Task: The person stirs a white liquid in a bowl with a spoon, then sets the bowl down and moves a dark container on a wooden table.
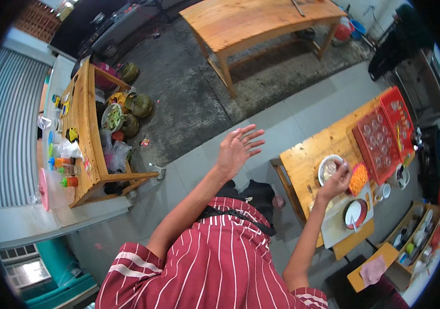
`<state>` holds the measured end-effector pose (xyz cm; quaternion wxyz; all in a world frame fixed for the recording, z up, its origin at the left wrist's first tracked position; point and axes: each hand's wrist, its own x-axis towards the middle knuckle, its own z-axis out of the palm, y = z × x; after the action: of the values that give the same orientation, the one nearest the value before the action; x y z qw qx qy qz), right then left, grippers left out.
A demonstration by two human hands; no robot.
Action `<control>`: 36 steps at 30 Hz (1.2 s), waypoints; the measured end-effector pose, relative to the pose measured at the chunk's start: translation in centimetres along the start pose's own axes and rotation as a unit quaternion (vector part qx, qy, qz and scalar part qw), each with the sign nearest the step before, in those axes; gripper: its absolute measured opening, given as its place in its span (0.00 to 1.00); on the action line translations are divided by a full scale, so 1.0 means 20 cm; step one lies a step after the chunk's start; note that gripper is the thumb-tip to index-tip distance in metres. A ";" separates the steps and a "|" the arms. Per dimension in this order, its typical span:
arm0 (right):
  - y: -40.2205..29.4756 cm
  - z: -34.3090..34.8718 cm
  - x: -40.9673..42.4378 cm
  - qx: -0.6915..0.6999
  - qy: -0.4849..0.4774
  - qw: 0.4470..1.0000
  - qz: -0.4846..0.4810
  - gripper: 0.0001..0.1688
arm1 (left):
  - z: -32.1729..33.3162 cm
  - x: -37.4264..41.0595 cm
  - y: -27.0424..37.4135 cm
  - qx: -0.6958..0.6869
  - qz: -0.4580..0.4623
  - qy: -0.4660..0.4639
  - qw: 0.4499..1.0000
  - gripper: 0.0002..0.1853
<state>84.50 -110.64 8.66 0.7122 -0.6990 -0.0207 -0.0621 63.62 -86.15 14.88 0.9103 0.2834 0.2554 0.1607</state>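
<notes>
My left hand [234, 153] is raised over the tiled floor, palm showing and fingers spread, with nothing in it. My right hand [335, 182] is above the wooden table [305, 162] on the right, its fingers bent inward. Whether a small thing is between those fingertips cannot be seen. Behind it is a white bowl [325, 165] with pale pieces of food. Beside it lies a pink-rimmed container of shredded orange food [359, 179]. Closer to me, a dark red bowl with white contents [353, 214] and a spoon stands on a pale board [334, 231].
Red plastic crates [378, 146] with several clear cups stand at the table's far side. Another wooden table [258, 27] is ahead. Bottles and a lidded tub [52, 189] line the left table, gas cylinders [141, 105] beside it. A person [405, 42] stands at upper right.
</notes>
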 end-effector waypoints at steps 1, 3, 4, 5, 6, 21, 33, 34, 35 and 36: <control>-0.08 0.20 -0.12 -0.018 -0.040 0.999 -0.022 0.17 | -0.07 -0.03 0.06 -0.004 0.009 -0.009 1.000 0.34; -0.23 0.57 -0.41 -0.001 -0.129 0.991 -0.016 0.17 | -0.23 -0.09 0.22 -0.010 0.023 -0.027 0.999 0.35; -0.28 0.74 -0.57 0.026 -0.154 0.988 -0.001 0.17 | -0.30 -0.12 0.29 -0.016 0.026 -0.035 0.999 0.35; -0.33 0.89 -0.74 0.032 -0.193 0.981 0.017 0.19 | -0.38 -0.16 0.35 -0.021 0.031 -0.041 0.998 0.35; -0.37 1.04 -0.93 0.031 -0.250 0.967 0.027 0.16 | -0.47 -0.22 0.42 -0.020 0.050 -0.031 0.998 0.35; -0.33 2.09 -2.35 -0.145 -0.781 0.516 -0.321 0.33 | -1.56 -1.05 0.98 -0.322 0.297 0.126 0.890 0.44; -0.01 3.17 -2.56 -0.184 -0.834 0.484 -0.191 0.38 | -2.81 -1.64 1.47 0.262 0.229 0.766 0.540 0.36; -0.02 3.29 -2.59 -0.179 -0.828 0.491 -0.202 0.37 | -2.87 -1.66 1.54 0.332 0.167 0.805 0.463 0.39; -0.03 3.40 -2.63 -0.172 -0.823 0.498 -0.212 0.36 | -2.94 -1.68 1.61 0.371 0.123 0.818 0.422 0.42; -0.03 3.52 -2.66 -0.165 -0.819 0.495 -0.238 0.36 | -2.99 -1.66 1.64 0.404 0.071 0.825 0.388 0.45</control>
<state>35.77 -37.27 4.53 0.2054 -0.5100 -0.7495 0.3687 -1.65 -48.93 4.57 0.0169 0.3634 0.8951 0.2579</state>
